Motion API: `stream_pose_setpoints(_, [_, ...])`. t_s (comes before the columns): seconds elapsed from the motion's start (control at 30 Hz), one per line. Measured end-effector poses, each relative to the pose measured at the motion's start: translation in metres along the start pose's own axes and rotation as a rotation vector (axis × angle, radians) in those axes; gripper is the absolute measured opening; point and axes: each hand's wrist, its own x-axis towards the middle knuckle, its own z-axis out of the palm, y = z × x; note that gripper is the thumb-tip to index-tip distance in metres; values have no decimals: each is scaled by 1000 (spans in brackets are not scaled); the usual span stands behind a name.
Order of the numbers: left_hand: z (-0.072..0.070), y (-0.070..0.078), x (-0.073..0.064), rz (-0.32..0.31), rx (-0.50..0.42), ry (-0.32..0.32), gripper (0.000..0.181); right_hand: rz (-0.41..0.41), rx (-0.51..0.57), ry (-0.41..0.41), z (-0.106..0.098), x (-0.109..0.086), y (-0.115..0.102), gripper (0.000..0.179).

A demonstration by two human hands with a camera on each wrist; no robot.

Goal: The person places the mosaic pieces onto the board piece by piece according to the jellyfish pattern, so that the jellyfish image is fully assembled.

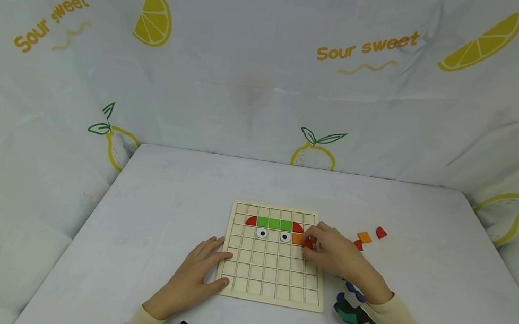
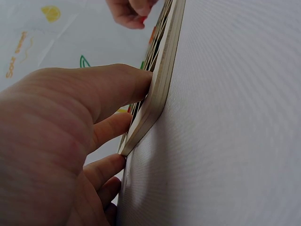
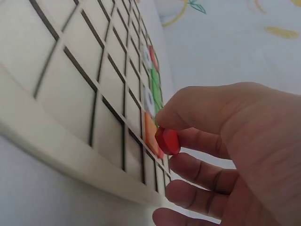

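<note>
A wooden grid board (image 1: pixel 270 275) lies flat on the white table. Near its top, a row of three green square tiles (image 1: pixel 274 223) has a red quarter-round tile (image 1: pixel 251 220) at the left end and another at the right. Below them sit two eye tiles (image 1: pixel 261 233) and an orange square tile (image 1: pixel 297 238). My right hand (image 1: pixel 333 250) pinches a red tile (image 3: pixel 168 141) between thumb and finger, close over the board beside the orange tile. My left hand (image 1: pixel 201 273) rests with fingers spread on the board's left edge, thumb (image 2: pixel 127 84) on the rim.
Right of the board lie a red tile (image 1: pixel 381 232), an orange tile (image 1: pixel 364 237) and another red piece (image 1: pixel 358 245). Blue, black and teal pieces (image 1: pixel 350 307) sit partly under the right wrist. A lemon-print cloth (image 1: pixel 250 75) hangs behind the table.
</note>
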Motion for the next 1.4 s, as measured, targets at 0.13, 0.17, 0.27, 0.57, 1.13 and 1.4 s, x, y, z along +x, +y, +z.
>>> stream_pose_setpoints(0.13, [0,0,0,7,-6,-2,48,5,-45,-1,11,3,-8,14])
stream_pose_setpoints(0.17, [0,0,0,8,-5,-2,48,8,-50,0,12,3,-9,14])
stream_pose_setpoints(0.27, [-1,0,0,8,-6,-3,48,24,-54,7,15,3,-13,15])
stream_pose_setpoints(0.57, [-1,0,0,5,3,0,48,15,-21,-56,7,-1,-16,26])
stream_pose_setpoints(1.13, [-2,0,0,2,-9,-2,48,4,-109,-25,9,-2,-14,26])
stream_pose_setpoints(1.4, [-2,0,0,-3,-7,-5,48,8,-79,-15,12,-2,-14,25])
